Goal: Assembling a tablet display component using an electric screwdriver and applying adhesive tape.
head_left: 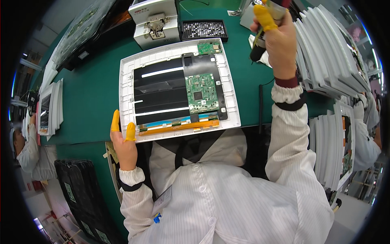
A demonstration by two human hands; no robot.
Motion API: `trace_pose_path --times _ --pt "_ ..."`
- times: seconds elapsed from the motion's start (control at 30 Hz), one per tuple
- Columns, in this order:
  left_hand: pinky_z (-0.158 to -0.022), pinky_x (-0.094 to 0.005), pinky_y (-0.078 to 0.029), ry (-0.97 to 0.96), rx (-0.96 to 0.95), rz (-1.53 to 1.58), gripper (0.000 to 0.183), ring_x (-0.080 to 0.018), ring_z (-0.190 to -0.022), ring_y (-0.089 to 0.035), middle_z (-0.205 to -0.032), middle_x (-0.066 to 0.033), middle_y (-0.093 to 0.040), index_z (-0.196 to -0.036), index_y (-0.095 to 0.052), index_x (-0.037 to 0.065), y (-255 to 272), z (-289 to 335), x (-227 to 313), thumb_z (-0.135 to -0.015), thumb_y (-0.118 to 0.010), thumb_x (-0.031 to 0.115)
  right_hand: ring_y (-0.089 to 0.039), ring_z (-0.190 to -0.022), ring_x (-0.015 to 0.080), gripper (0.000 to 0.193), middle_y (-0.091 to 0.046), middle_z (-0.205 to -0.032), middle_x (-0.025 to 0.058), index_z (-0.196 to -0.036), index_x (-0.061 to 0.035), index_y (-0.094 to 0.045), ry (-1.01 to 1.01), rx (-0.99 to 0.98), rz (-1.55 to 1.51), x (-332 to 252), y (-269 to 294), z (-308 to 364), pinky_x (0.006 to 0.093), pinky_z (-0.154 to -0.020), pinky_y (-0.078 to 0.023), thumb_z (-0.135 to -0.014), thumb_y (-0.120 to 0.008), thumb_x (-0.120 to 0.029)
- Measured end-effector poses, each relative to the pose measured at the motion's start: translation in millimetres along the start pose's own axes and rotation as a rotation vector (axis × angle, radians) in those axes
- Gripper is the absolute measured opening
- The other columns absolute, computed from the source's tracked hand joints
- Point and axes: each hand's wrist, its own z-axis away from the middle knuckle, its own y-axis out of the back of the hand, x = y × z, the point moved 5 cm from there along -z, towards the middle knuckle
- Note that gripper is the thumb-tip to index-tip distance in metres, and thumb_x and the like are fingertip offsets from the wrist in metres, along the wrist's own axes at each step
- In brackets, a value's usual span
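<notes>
A white plastic device housing point(236, 106) lies in front of me, its inner side up. Inside it are a large green circuit board point(202, 92), a smaller green board point(209, 48) at the far right corner, and an orange flat strip point(178, 127) along the near edge. My left hand point(125, 148) grips the housing's near left corner, with yellow finger cots on the thumb and a finger. Raised at the far right, my right hand point(281, 42) is closed around what looks like an electric screwdriver point(257, 53), dark end downward and apart from the housing.
Behind the housing stand a white screw feeder point(155, 30) and a black perforated tray point(204, 29). White housings point(329, 53) are stacked at the right, others point(51, 107) at the left. Black trays point(83, 191) lie at the lower left. People in white sit at both sides.
</notes>
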Motion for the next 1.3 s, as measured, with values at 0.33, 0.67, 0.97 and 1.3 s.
trace_pose_path --times 0.33,0.67,0.97,1.3 --pt "-0.114 -0.0376 -0.032 0.031 0.003 0.008 0.058 -0.0287 -0.133 -0.047 -0.144 -0.0170 -0.050 -0.147 -0.044 -0.002 3 0 -5 -0.102 -0.063 0.029 -0.063 -0.078 0.0099 0.037 -0.066 -0.094 0.0063 -0.117 0.0011 -0.055 0.276 0.125 0.327 36 5 -23 0.0236 -0.071 -0.052 -0.093 -0.076 -0.019" --pt "-0.111 -0.0322 -0.038 0.027 -0.050 0.014 0.060 -0.0213 -0.131 -0.051 -0.147 -0.0150 -0.050 -0.152 -0.035 -0.003 4 4 -8 -0.104 -0.060 0.024 -0.053 -0.070 0.0100 0.063 -0.059 -0.086 0.0017 -0.131 0.0034 -0.049 0.097 0.072 0.330 56 -6 -11 0.0266 -0.063 -0.047 -0.084 -0.084 -0.020" --pt "-0.116 -0.0393 -0.029 0.031 -0.020 0.072 0.060 -0.0311 -0.134 -0.045 -0.145 -0.0189 -0.048 -0.147 -0.044 -0.003 2 1 -7 -0.101 -0.064 0.030 -0.057 -0.109 0.0242 0.081 -0.058 -0.117 0.0132 -0.142 0.0039 -0.042 0.217 0.016 0.362 42 -3 13 0.0355 -0.097 -0.046 -0.081 -0.087 -0.024" --pt "-0.114 -0.0350 -0.034 0.064 -0.032 0.112 0.054 -0.0239 -0.133 -0.048 -0.147 -0.0166 -0.048 -0.151 -0.036 -0.003 7 0 -1 -0.104 -0.057 0.014 -0.066 -0.092 0.0171 0.029 -0.068 -0.098 0.0086 -0.118 0.0007 -0.064 -0.112 0.075 0.269 26 79 39 0.0299 -0.083 -0.052 -0.094 -0.071 -0.015"
